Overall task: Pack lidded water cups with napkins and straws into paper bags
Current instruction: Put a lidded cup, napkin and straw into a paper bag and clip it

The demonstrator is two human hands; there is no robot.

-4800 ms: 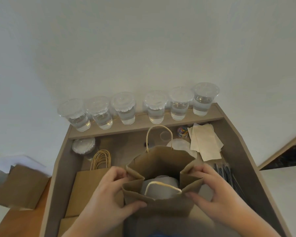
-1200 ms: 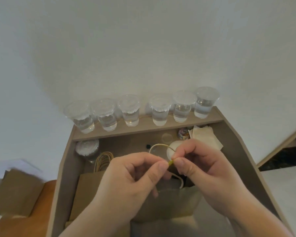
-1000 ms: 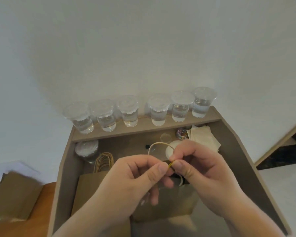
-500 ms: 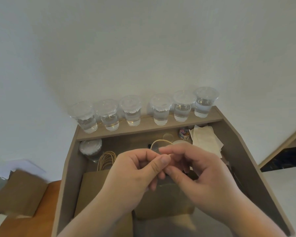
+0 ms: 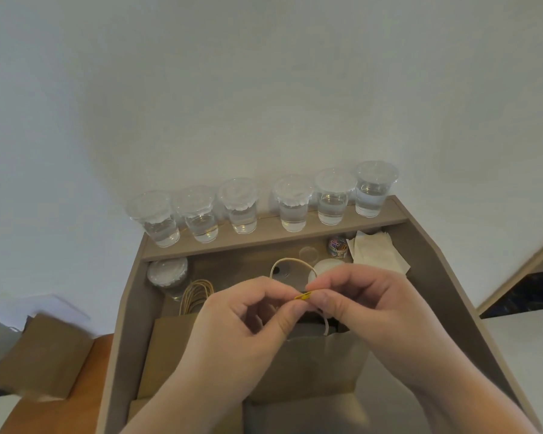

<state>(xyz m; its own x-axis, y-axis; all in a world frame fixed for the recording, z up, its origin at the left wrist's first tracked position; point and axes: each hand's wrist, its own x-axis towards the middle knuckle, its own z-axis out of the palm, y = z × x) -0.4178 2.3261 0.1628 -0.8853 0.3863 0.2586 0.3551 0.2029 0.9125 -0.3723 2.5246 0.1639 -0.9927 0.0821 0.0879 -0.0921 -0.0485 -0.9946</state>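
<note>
Behind the standing paper bag (image 5: 311,364), six clear plastic lidded cups (image 5: 242,208) of water line a shelf (image 5: 264,238); a seventh cup (image 5: 168,277) sits below the shelf's left end. Left of the bag lies a flat brown bag stack (image 5: 170,339), its count unclear. Above the bag's mouth, the left hand (image 5: 232,336) and right hand (image 5: 380,314) each pinch one small yellow clip (image 5: 302,296) between thumb and forefinger, hiding the bag's contents. Behind and right of it, pale napkins (image 5: 376,252) lie fanned.

Behind it all we see a plain white wall (image 5: 264,89). The grey-brown desk (image 5: 436,261) has a raised back ledge (image 5: 265,227) — beneath it sits a small jar (image 5: 337,247) of what may be coloured paper clips. Leftward, an orange surface (image 5: 76,415).
</note>
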